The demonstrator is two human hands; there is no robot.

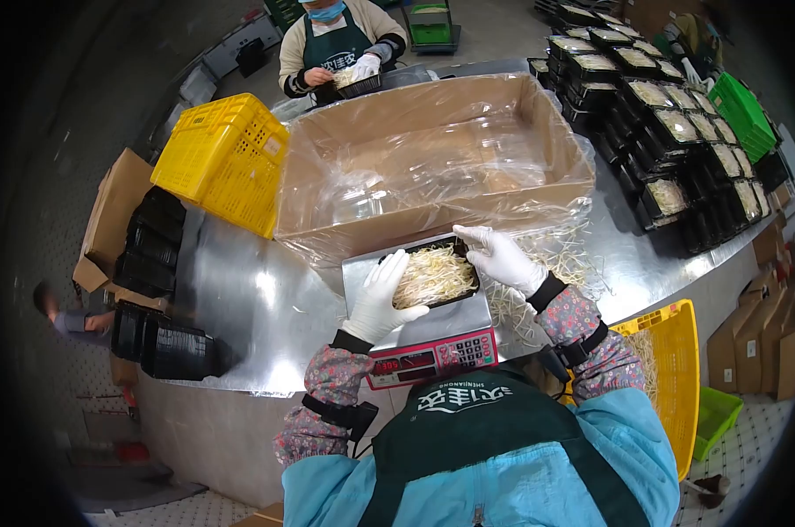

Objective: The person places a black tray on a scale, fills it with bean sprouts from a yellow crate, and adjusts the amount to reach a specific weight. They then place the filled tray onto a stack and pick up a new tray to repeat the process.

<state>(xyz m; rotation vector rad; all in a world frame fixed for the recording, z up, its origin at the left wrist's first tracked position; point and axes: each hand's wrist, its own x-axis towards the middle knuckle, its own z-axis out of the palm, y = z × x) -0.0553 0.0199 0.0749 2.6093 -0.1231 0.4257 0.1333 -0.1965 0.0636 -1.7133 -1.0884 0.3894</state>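
Note:
A black tray of pale bean sprouts (434, 275) rests on the silver plate of a red-trimmed scale (432, 358) with a lit red display. My left hand (381, 301), in a white glove, lies along the tray's left side with its fingers stretched out. At the tray's right upper corner is my right hand (505, 259), also gloved, its fingers extended and touching or nearly touching the rim. Neither hand is closed round anything. Loose sprouts (566, 261) are scattered on the metal table to the right of the scale.
A plastic-lined cardboard box (432, 215) stands beyond the scale. Yellow crates (225, 158) are at the left and lower right. Filled trays (669, 198) are stacked at the right, empty black trays (178, 350) at the left. A co-worker (338, 44) holds a tray across the table.

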